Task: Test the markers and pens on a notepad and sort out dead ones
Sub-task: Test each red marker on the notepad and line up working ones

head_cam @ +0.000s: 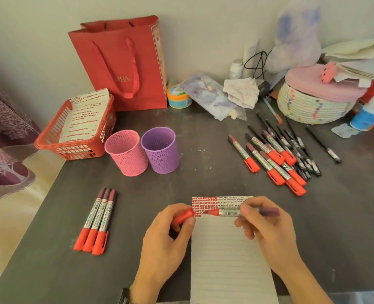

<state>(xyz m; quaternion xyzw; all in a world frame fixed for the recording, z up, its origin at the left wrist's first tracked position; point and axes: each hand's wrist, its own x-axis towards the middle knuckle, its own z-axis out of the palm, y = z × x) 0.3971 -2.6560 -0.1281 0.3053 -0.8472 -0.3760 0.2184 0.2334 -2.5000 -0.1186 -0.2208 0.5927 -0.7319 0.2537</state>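
Three capped markers [93, 220] lie side by side, far left on table [137, 194]. Left hand [166, 238] curls round red cap [183, 216]. Open marker [227, 212] horizontal across notepad [227, 260] top, tip pointing left, just beside cap. Right hand [267, 229] pinches barrel; purple end juts right past fingers.

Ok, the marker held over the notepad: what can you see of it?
The marker has a silvery barrel with a barcode label, a red collar at the tip and a dull purple rear end. It lies roughly level over the top of the notepad, above its red test marks, tip towards the person's left. The right hand pinches the barrel; the left hand holds the red cap just off the tip, so it is uncapped.
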